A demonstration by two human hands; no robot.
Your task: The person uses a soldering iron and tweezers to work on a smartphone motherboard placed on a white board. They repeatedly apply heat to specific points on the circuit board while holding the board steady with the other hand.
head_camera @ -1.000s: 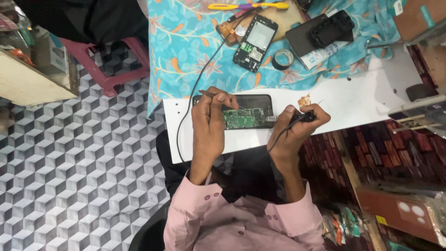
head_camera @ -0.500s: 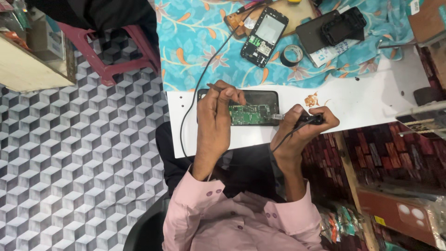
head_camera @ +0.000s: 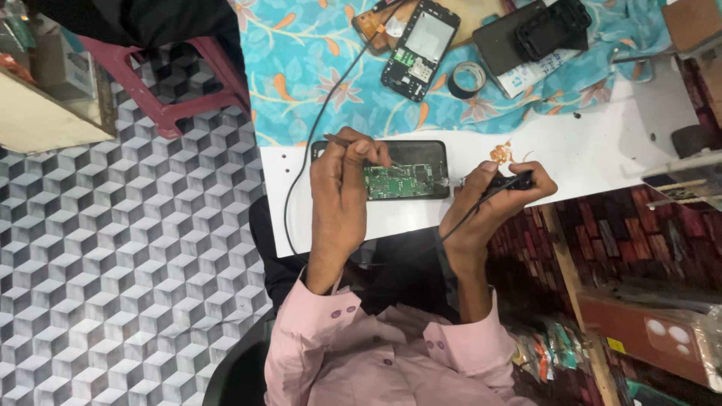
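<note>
My left hand [head_camera: 342,177] rests on an opened phone [head_camera: 391,169] lying flat on the white worktop [head_camera: 594,150], its fingers pinched around a thin tool [head_camera: 338,140] that looks like tweezers, held over the green circuit board [head_camera: 398,182] inside the phone. My right hand [head_camera: 492,199] is closed around a black soldering iron [head_camera: 500,183], its metal tip pointing left and touching, or just beside, the board's right edge. A black cable [head_camera: 316,128] runs from the phone area up across the worktop.

Compared with half a second ago, both hands keep the same grips and the iron stays at the board's right end, so the work on the board appears to be continuing rather than finished. Only the view has shifted slightly.

Further up, on a blue flowered cloth [head_camera: 301,60], lie a second opened phone [head_camera: 420,46], a roll of black tape [head_camera: 468,79] and a black boxy device [head_camera: 538,30]. A small coppery scrap [head_camera: 502,153] sits near the iron.
</note>
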